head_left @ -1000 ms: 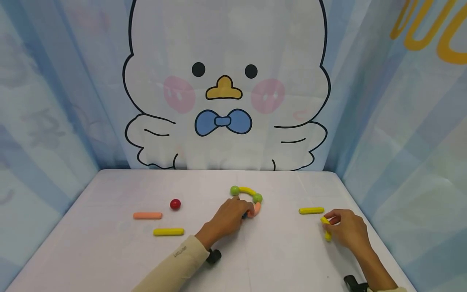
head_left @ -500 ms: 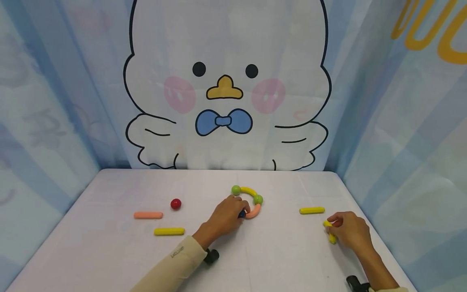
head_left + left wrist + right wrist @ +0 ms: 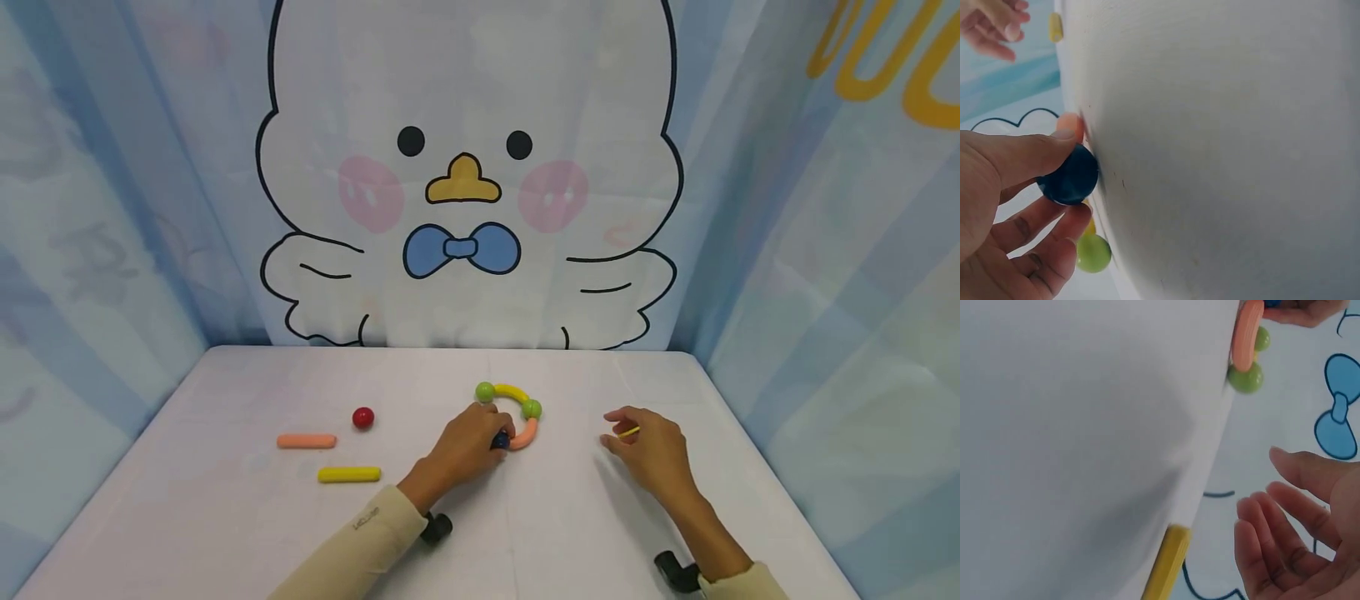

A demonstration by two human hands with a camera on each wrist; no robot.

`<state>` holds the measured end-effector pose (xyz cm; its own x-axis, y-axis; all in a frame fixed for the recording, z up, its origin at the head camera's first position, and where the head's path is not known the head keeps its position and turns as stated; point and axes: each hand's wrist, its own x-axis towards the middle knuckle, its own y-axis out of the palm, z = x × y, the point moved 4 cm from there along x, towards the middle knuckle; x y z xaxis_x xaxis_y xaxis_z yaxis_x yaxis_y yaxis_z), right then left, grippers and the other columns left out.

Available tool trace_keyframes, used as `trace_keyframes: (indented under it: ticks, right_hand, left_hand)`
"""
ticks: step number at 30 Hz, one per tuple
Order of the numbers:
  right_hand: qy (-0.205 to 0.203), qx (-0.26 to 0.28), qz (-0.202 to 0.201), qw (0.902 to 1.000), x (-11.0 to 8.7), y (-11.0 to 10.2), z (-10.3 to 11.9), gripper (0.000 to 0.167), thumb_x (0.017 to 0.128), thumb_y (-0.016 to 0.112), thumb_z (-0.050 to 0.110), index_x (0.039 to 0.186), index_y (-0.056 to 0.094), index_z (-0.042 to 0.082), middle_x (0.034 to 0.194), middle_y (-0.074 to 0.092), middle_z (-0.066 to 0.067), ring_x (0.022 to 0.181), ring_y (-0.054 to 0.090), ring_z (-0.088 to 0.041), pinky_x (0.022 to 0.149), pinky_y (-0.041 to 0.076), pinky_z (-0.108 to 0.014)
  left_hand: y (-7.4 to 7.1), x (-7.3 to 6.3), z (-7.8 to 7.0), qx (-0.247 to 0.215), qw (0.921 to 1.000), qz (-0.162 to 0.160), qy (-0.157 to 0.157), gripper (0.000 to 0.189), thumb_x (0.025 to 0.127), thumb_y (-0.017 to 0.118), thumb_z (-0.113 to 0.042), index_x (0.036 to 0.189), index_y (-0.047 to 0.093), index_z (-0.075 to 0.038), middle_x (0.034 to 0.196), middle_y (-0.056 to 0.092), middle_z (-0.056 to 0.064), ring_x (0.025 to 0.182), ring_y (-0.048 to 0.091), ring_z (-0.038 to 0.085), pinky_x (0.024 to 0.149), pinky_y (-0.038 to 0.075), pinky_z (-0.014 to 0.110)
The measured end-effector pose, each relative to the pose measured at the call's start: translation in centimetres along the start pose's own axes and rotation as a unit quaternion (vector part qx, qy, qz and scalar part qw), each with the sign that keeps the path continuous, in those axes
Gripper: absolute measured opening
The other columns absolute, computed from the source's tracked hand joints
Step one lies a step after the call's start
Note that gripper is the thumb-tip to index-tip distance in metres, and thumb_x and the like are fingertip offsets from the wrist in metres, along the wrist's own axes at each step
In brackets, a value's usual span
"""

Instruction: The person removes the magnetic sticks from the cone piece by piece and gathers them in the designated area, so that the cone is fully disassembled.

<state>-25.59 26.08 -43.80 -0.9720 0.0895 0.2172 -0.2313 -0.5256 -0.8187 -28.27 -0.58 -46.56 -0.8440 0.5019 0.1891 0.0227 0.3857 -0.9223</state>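
My left hand (image 3: 465, 442) pinches a dark blue ball (image 3: 1072, 178) between thumb and fingers, low over the white table. The ball sits at the end of a curved chain: an orange bent piece (image 3: 524, 435), a green ball (image 3: 532, 408), a yellow bent piece (image 3: 512, 392) and another green ball (image 3: 485, 392). Whether blue ball and orange piece are joined, I cannot tell. With fingers loosely bent and nothing in its grasp, my right hand (image 3: 1297, 528) hovers above the table. A yellow stick (image 3: 1167, 562) lies near it. The second yellow piece on that side is hidden.
On the left of the white table (image 3: 187, 533) lie a red ball (image 3: 363, 418), an orange stick (image 3: 307, 442) and a yellow stick (image 3: 349, 474). A printed cloth backdrop (image 3: 465, 308) stands behind the table's far edge.
My right hand has let go of the yellow piece it was holding and moved left and away from me, toward the yellow stick. The left hand stays at the blue ball, nearly still.
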Motion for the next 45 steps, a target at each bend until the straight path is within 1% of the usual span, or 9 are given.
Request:
trace_keyframes:
  ticks: [5, 10, 18, 23, 28, 34, 40, 42, 45]
  right_hand:
    - [0.009, 0.014, 0.036, 0.9992, 1.0, 2.7, 2.8, 0.040, 0.089, 0.088, 0.020, 0.126, 0.076, 0.012, 0.105, 0.076, -0.008, 0.089, 0.069, -0.021, 0.079, 0.062, -0.038]
    - [-0.008, 0.021, 0.055, 0.9982, 2.3, 5.2, 4.9, 0.049, 0.088, 0.089, 0.020, 0.133, 0.072, 0.014, 0.110, 0.074, -0.010, 0.088, 0.069, -0.020, 0.080, 0.061, -0.039]
    - [-0.011, 0.014, 0.082, 0.9965, 3.9, 8.3, 6.5, 0.054, 0.087, 0.088, 0.017, 0.138, 0.069, 0.014, 0.111, 0.070, -0.014, 0.092, 0.059, -0.025, 0.078, 0.048, -0.038]
    - [-0.001, 0.005, 0.085, 0.9964, 4.3, 8.9, 6.9, 0.049, 0.086, 0.088, 0.017, 0.132, 0.072, 0.012, 0.107, 0.067, -0.013, 0.093, 0.059, -0.025, 0.080, 0.050, -0.040]
    - [0.012, 0.005, 0.087, 0.9961, 4.4, 9.1, 7.0, 0.046, 0.086, 0.088, 0.018, 0.129, 0.073, 0.011, 0.105, 0.066, -0.012, 0.092, 0.058, -0.025, 0.078, 0.047, -0.039]
    - [0.019, 0.008, 0.090, 0.9958, 4.4, 9.2, 7.1, 0.047, 0.086, 0.088, 0.015, 0.130, 0.073, 0.011, 0.107, 0.066, -0.013, 0.095, 0.059, -0.027, 0.081, 0.047, -0.041]
    - [0.021, 0.005, 0.091, 0.9957, 4.3, 9.1, 7.3, 0.047, 0.086, 0.088, 0.015, 0.130, 0.073, 0.011, 0.107, 0.066, -0.013, 0.096, 0.059, -0.027, 0.082, 0.047, -0.042]
    - [0.021, 0.006, 0.090, 0.9957, 4.3, 9.1, 7.3, 0.047, 0.086, 0.088, 0.015, 0.130, 0.073, 0.011, 0.107, 0.066, -0.013, 0.096, 0.059, -0.028, 0.083, 0.047, -0.043]
    - [0.022, 0.007, 0.088, 0.9958, 4.3, 9.1, 7.3, 0.047, 0.086, 0.088, 0.016, 0.130, 0.073, 0.010, 0.106, 0.066, -0.013, 0.096, 0.059, -0.028, 0.083, 0.048, -0.043]
  left_hand:
    - [0.2, 0.0, 0.0, 0.001, 1.0000, 0.000, 0.003, 0.026, 0.089, 0.088, -0.021, 0.111, 0.076, -0.019, 0.109, 0.069, -0.002, 0.104, 0.063, 0.016, 0.094, 0.057, 0.035]
    - [0.3, 0.0, 0.0, -0.002, 1.0000, 0.008, -0.004, 0.027, 0.089, 0.088, -0.023, 0.113, 0.076, -0.019, 0.111, 0.070, -0.002, 0.105, 0.064, 0.016, 0.097, 0.057, 0.037]
    - [0.3, 0.1, 0.1, -0.002, 1.0000, 0.005, -0.002, 0.027, 0.089, 0.089, -0.023, 0.112, 0.076, -0.020, 0.110, 0.071, -0.002, 0.105, 0.063, 0.016, 0.098, 0.056, 0.037]
    - [0.2, 0.1, 0.1, -0.001, 1.0000, -0.001, 0.006, 0.028, 0.088, 0.089, -0.022, 0.113, 0.076, -0.018, 0.109, 0.071, -0.001, 0.104, 0.065, 0.017, 0.098, 0.056, 0.036]
    - [0.0, -0.1, 0.0, -0.005, 1.0000, 0.000, 0.008, 0.028, 0.089, 0.089, -0.021, 0.114, 0.076, -0.017, 0.113, 0.072, 0.001, 0.107, 0.065, 0.019, 0.099, 0.057, 0.038]
    - [-0.1, 0.0, 0.0, -0.017, 0.9997, 0.019, 0.003, 0.027, 0.092, 0.086, -0.020, 0.116, 0.076, -0.016, 0.116, 0.071, 0.001, 0.109, 0.065, 0.019, 0.100, 0.056, 0.038]
    - [-0.6, -0.1, 0.2, -0.010, 0.9996, 0.011, 0.025, 0.019, 0.096, 0.079, -0.012, 0.114, 0.081, -0.017, 0.106, 0.072, 0.001, 0.095, 0.062, 0.017, 0.084, 0.054, 0.030]
    - [-0.7, -0.3, 0.3, -0.011, 0.9996, 0.015, 0.021, 0.020, 0.096, 0.078, -0.012, 0.115, 0.081, -0.017, 0.106, 0.072, 0.001, 0.095, 0.061, 0.016, 0.084, 0.054, 0.030]
    - [-0.9, -0.6, 0.6, -0.015, 0.9996, 0.025, 0.006, 0.023, 0.095, 0.080, -0.016, 0.119, 0.080, -0.017, 0.111, 0.072, 0.001, 0.100, 0.062, 0.017, 0.090, 0.056, 0.032]
